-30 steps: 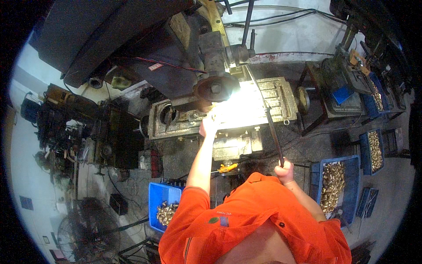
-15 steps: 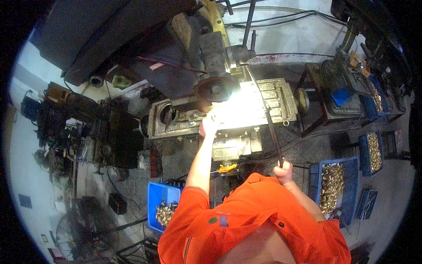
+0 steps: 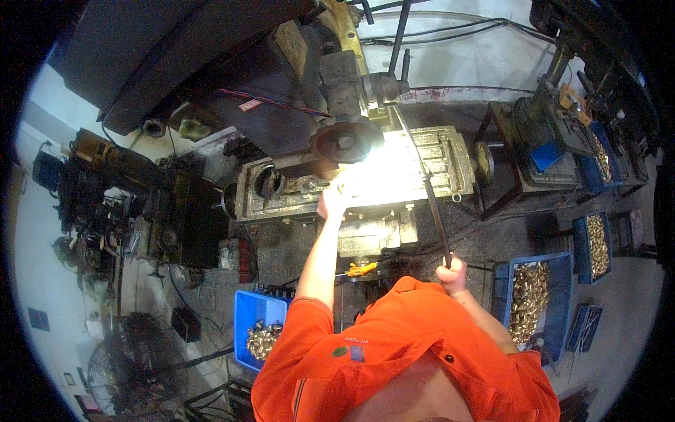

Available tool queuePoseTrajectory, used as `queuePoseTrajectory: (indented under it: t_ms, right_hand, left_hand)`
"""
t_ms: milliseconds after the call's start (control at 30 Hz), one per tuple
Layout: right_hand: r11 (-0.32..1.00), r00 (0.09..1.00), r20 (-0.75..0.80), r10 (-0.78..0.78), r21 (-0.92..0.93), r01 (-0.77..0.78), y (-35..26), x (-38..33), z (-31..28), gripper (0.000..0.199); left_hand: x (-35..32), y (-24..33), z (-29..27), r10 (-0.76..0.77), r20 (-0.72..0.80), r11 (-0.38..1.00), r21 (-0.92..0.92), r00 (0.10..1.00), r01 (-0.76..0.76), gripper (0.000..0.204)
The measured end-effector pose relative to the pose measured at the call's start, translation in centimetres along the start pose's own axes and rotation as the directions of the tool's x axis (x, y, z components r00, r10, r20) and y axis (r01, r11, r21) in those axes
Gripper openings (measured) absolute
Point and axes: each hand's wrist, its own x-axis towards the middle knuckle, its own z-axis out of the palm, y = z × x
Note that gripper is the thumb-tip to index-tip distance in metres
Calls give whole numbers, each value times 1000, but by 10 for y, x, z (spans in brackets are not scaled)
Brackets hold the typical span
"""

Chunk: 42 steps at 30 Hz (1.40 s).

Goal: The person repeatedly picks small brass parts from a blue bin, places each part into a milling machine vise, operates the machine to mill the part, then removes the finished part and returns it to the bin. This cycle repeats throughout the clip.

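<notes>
My right hand (image 3: 452, 273) is closed round the lower end of a long dark lever (image 3: 437, 218). The lever runs up past the front edge of a milling machine's metal table (image 3: 450, 158). My left hand (image 3: 330, 204) reaches to the front edge of that table, left of a strong white glare. Its fingertips are lost in the glare, so what they touch or hold is hidden. Above and beyond the left hand hangs the dark round machine head (image 3: 344, 141).
A blue bin (image 3: 242, 323) of brass-coloured metal parts stands at my left. A larger blue bin (image 3: 561, 281) of such parts is at my right, with a smaller blue tray (image 3: 582, 246) beyond. A yellow-orange handle (image 3: 362, 269) sticks out below the table. Machines stand on both sides.
Almost nothing differs. The view has shifted very slightly; both hands keep their places at the table and on the lever.
</notes>
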Motion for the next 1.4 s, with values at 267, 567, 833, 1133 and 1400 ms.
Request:
queuePoseTrajectory:
  t_ms: [267, 567, 833, 1133, 1400]
  right_hand:
    - [999, 1000, -29, -3, -42, 1, 1, 1, 2, 11]
    - [998, 999, -12, -48, -33, 48, -1, 2, 1, 13]
    - [998, 999, -26, -43, -56, 42, 2, 1, 2, 12]
    - [999, 999, -2, -39, -19, 39, 1, 2, 2, 10]
    - [998, 998, 4, -57, 22, 57, 7, 3, 3, 11]
  left_hand:
    - [-2, 4, -3, -60, -28, 995, -79, 998, 57, 53]
    - [4, -4, 4, -44, 4, 999, -17, 999, 44, 51]
    - [7, -6, 8, -9, -2, 999, -40, 1000, 9, 44]
    - [5, -4, 6, -86, 16, 995, -49, 996, 86, 51]
    - [1, 0, 0, -69, -26, 994, -85, 997, 66, 52]
